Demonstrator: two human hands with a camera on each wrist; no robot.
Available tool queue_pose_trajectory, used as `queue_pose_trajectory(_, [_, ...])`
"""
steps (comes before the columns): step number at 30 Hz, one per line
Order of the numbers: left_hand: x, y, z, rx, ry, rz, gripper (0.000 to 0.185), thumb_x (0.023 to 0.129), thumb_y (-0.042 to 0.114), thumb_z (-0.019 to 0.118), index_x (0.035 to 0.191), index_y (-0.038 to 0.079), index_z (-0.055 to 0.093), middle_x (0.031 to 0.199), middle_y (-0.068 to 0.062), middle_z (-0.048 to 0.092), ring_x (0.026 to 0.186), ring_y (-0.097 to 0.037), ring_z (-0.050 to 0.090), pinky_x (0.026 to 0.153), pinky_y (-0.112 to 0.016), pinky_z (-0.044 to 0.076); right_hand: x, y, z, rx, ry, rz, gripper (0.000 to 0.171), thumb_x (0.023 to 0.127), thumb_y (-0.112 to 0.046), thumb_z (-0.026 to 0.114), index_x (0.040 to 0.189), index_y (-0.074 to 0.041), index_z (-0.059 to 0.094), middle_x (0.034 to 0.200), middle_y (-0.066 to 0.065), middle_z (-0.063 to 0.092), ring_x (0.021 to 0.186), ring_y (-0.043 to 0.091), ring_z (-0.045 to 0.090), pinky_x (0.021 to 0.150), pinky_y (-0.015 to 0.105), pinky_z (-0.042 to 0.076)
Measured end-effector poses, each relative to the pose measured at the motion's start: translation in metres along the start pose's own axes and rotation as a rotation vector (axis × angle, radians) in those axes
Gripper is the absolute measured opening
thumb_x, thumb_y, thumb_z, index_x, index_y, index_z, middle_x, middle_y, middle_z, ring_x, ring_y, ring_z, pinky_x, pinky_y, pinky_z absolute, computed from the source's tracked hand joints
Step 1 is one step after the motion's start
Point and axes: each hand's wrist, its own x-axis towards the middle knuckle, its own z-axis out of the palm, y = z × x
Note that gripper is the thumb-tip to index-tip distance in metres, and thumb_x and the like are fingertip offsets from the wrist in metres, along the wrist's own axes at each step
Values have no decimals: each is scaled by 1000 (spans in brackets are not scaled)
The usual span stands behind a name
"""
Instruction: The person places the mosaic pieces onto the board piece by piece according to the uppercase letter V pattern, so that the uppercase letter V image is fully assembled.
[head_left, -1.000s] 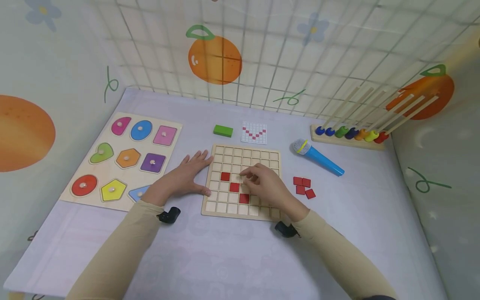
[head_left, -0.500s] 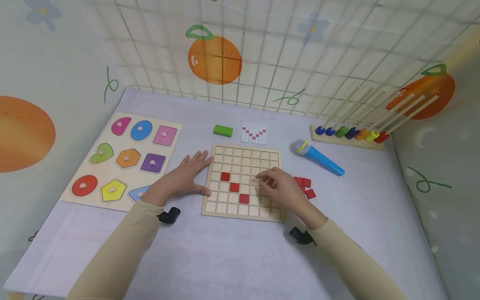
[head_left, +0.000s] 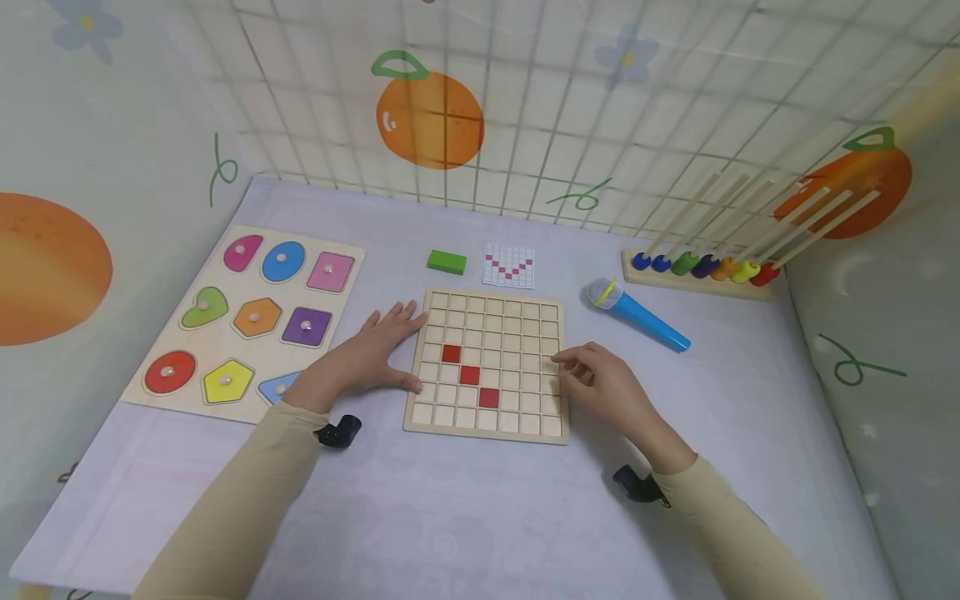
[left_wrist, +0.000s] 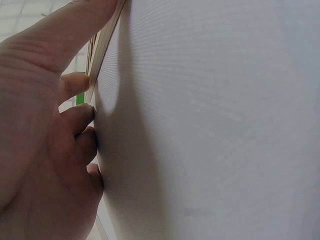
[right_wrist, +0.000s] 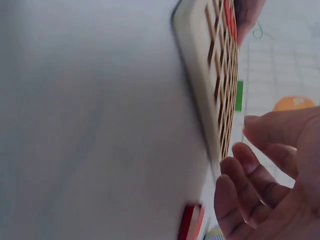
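R hand (head_left: 607,387) moved off grid board (head_left: 487,364) centre to right edge, covering loose red tiles.

Left hand (head_left: 367,354) flat, fingers spread, at grid board's (head_left: 486,417) left edge; right hand (head_left: 603,387) loosely curled at its right edge.

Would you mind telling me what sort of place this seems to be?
Probably a children's play or learning corner: a shape puzzle, a bead abacus and a toy microphone lie on a padded mat, with orange-print soft walls around it.
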Motion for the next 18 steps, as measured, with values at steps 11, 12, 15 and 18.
queue_pose_trajectory(11, [1, -1, 2, 1, -1, -5, 116, 77, 53, 85, 164, 14, 18, 171, -10, 2, 157, -27, -6, 127, -47, -6, -14, 35, -15, -53, 35, 52, 27, 94, -9, 72, 121, -8, 72, 109, 6, 69, 90, 19, 64, 81, 39, 60])
queue_pose_trajectory(12, [1, -1, 2, 0, -1, -5, 116, 77, 53, 85, 164, 14, 18, 171, -10, 2, 157, -28, -6, 127, -47, -6, -16, 37, -17, -54, 37, 52, 27, 94, -8, 72, 121, -8, 73, 111, 6, 69, 90, 19, 64, 81, 40, 60])
queue_pose_trajectory(15, [1, -1, 2, 4, -4, -10, 116, 77, 53, 85, 164, 15, 18, 171, -9, 2, 157, -27, -6, 127, -46, -6, -19, 41, -20, -75, 35, 60, 30, 93, -8, 73, 123, -9, 73, 113, 7, 69, 90, 20, 63, 79, 39, 58])
queue_pose_trajectory(18, [0, -1, 1, 3, 0, -11, 116, 77, 52, 85, 164, 14, 18, 171, -10, 2, 157, -27, -6, 127, -47, -6, -20, 43, -22, -105, 27, 79, 33, 92, -8, 74, 124, -11, 73, 113, 9, 68, 90, 23, 62, 79, 40, 58])
